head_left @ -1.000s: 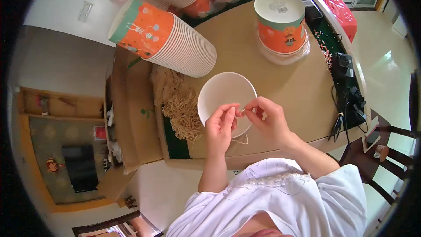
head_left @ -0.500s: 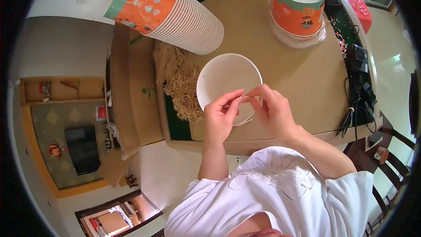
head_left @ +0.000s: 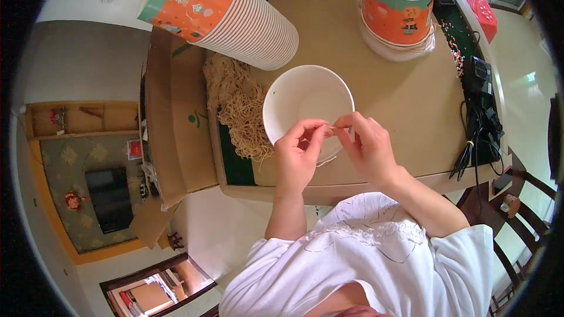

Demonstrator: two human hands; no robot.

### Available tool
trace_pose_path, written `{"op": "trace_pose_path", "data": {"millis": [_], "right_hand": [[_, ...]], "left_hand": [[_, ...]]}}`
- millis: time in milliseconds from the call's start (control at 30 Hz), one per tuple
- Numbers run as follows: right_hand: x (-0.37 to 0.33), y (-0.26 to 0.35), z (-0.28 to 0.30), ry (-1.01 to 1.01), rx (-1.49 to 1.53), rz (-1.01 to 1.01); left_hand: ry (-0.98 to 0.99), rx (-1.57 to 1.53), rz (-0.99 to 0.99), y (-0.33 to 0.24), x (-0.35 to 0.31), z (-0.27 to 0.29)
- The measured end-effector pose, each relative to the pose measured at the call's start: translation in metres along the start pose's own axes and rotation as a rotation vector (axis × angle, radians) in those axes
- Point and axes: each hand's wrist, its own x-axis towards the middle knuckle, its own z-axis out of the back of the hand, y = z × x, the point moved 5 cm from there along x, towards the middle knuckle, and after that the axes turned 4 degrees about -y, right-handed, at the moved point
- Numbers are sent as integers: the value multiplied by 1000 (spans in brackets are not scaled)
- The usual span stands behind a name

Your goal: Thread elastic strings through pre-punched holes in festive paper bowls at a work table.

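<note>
A white paper bucket (head_left: 305, 91) stands on the table with its mouth toward me and a small dark hole near its left rim. Over its near rim, my left hand (head_left: 298, 155) pinches a thin pale cord (head_left: 326, 161) between thumb and fingers. My right hand (head_left: 370, 149) pinches the cord just to the right, fingertips almost meeting the left ones. A loose end of cord hangs below the fingers at the bucket's near side. Fingers hide the bucket's near rim and most of the held cord. To the left lies a tangled heap of beige cords (head_left: 244, 120).
A tall stack of nested paper buckets (head_left: 247, 23) leans at the far left. An upturned orange and green bucket (head_left: 399, 9) sits far right on a wrapped white bundle. Black cables and adapters (head_left: 479, 123) line the table's right edge. A cardboard box (head_left: 191, 117) stands left.
Both hands stay pinched at the near rim, with only slight finger movement on the cord. The whole view has shifted a little; nothing has been let go.
</note>
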Motion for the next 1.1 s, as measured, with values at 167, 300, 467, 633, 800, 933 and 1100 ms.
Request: {"op": "trace_pose_path", "data": {"millis": [167, 300, 467, 633, 800, 933, 1100], "right_hand": [[-1, 1, -2, 28, -44, 14], [0, 1, -1, 33, -43, 21], [1, 1, -1, 18, -52, 34], [3, 3, 1, 37, -66, 33], [3, 1, -1, 61, -93, 57], [3, 0, -1, 37, -85, 59], [3, 1, 1, 30, -73, 68]], "left_hand": [[-26, -124, 22, 2, 0, 5], [-11, -26, 59, -2, -1, 4], [15, 102, -9, -7, -1, 1], [6, 58, 1, -4, -1, 2], [-19, 22, -22, 0, 0, 4], [-18, 68, -3, -3, -1, 3], [0, 95, -13, -3, 0, 3]]}}
